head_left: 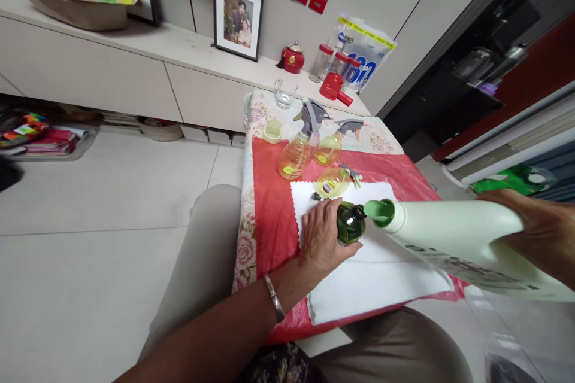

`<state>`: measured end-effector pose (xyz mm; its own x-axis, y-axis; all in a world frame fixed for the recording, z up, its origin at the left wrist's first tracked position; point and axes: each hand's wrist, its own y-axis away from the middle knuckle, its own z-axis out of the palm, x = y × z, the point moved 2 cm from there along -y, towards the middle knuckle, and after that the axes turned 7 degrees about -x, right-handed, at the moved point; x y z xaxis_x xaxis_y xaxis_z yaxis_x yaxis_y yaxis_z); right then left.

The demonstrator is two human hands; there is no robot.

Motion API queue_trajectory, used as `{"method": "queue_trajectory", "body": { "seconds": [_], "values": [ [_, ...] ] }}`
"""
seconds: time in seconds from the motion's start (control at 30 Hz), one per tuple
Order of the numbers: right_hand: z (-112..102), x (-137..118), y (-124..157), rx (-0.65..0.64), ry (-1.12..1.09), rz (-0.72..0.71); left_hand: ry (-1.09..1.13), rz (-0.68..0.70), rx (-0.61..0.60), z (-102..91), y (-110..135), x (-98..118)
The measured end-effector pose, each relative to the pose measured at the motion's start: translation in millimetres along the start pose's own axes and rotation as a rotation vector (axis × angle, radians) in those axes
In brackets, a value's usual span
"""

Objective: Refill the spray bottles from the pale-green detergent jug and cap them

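Red-clothed table (274, 203) | left hand (321, 234) clasps green bottle (350, 224) | right hand (541, 233) grips white jug (453, 242), base cropped

Gloss on the small dark-green plastic bottle (350, 224); the big pale-green plastic jug (453, 239) reads matt, smooth; white scallop-edged cloth (381, 281) soft, red plastic sheet (274, 203) shiny, silver metal bangle (274, 297) polished.

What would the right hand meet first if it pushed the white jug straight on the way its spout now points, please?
Most likely the small green bottle gripped by the left hand: the white jug in the right hand aims its spout at its neck, though depth is unclear.
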<state>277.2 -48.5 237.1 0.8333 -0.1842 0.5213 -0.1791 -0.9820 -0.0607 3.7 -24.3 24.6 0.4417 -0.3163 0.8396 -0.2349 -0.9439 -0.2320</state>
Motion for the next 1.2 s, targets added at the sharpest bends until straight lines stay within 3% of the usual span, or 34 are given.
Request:
{"method": "queue_trajectory", "body": {
  "seconds": [0.37,1.2],
  "values": [
    [6.6,8.9,-1.2,0.021,0.004,-0.008,-0.017,-0.006,-0.006,-0.1,0.0,0.5],
    [-2.2,-0.7,-0.9,-0.009,-0.026,0.007,-0.007,-0.002,-0.001,1.0,-0.6,-0.6]
  ]
}}
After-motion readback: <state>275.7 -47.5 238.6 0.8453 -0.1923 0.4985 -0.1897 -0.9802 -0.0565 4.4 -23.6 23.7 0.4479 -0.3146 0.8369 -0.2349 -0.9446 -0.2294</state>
